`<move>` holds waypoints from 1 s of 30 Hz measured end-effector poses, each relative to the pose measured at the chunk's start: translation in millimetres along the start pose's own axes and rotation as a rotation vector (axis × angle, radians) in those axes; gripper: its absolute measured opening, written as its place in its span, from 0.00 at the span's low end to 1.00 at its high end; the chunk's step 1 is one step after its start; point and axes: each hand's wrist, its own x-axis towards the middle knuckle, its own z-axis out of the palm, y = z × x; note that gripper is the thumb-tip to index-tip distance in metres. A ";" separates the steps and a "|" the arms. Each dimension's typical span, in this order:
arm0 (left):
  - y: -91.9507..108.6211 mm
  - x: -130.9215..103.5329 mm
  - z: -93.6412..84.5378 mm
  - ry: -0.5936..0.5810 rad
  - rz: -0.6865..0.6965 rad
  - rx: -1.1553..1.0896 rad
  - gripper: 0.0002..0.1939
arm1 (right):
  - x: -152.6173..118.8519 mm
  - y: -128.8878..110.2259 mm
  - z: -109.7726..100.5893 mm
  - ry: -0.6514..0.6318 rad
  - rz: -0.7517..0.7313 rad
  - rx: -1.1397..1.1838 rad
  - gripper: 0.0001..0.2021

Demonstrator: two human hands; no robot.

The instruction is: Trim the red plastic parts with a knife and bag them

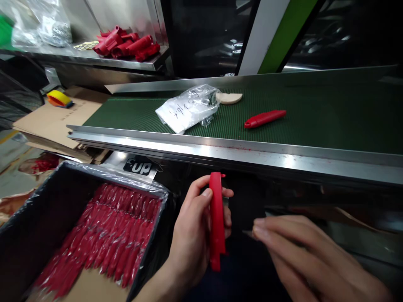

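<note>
The left hand [192, 235] is gripping a red plastic handle [217, 222] upright, thumb against its side, just below the conveyor [315, 121] edge. The part is looking light, rigid and smooth, best held at mid-length. The right hand [302, 251] is pinching a thin tool, blurred and mostly hidden; its nature cannot be told.

Red handle [217, 218] in my left hand [193, 235]: smooth matt plastic. Belt [315, 121]: rough green fabric-like weave. Rail [220, 151]: brushed shiny metal. Box [37, 218] lined with glossy film.
</note>
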 end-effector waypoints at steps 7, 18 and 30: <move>-8.4 -15.3 -2.5 -0.126 -0.067 0.106 0.19 | 11.1 8.6 1.0 0.061 0.068 -0.054 0.20; -10.8 -28.2 0.4 0.007 -0.067 0.333 0.24 | 20.3 12.0 -2.1 0.028 -0.038 -0.131 0.21; -12.1 -30.2 -3.9 -0.175 -0.102 0.222 0.20 | 14.6 39.6 -4.8 0.177 0.144 -0.125 0.20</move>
